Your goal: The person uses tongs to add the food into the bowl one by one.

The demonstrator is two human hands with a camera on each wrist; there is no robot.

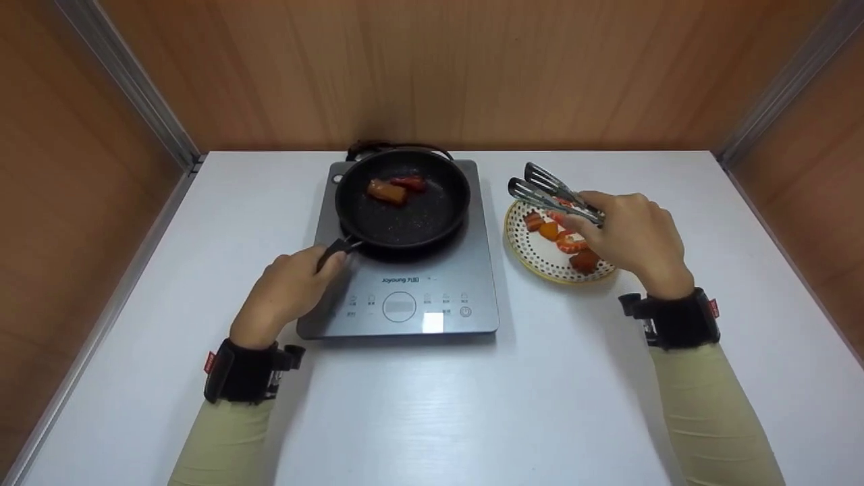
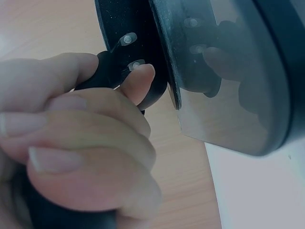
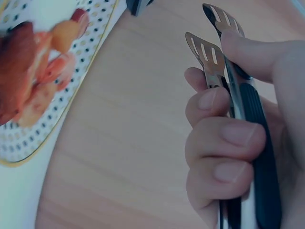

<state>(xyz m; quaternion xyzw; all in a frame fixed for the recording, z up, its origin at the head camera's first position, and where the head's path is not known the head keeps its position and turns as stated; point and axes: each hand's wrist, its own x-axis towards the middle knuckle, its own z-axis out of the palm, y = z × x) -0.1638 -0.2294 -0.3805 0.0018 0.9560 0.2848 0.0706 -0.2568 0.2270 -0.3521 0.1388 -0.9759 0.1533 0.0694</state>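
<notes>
My left hand (image 1: 287, 290) grips the handle (image 1: 335, 252) of a black frying pan (image 1: 405, 226) that sits on an induction cooktop (image 1: 398, 270). In the left wrist view, its fingers (image 2: 95, 157) curl round the black handle. A browned piece of meat (image 1: 387, 192) and a dark red piece of food (image 1: 410, 183) lie in the pan. Metal food tongs (image 1: 536, 194) with slotted heads are in my right hand (image 1: 638, 236). The tongs' heads stand apart with nothing between them, above a dotted plate (image 1: 530, 260) of food pieces.
On the yellow-rimmed plate are orange pieces (image 1: 549, 231), a red pepper ring (image 1: 570, 241) and browned meat (image 1: 584, 261). Wooden panels (image 1: 472, 74) close off the back and sides of the white table (image 1: 418, 405). A dark cord (image 1: 368, 146) runs behind the pan.
</notes>
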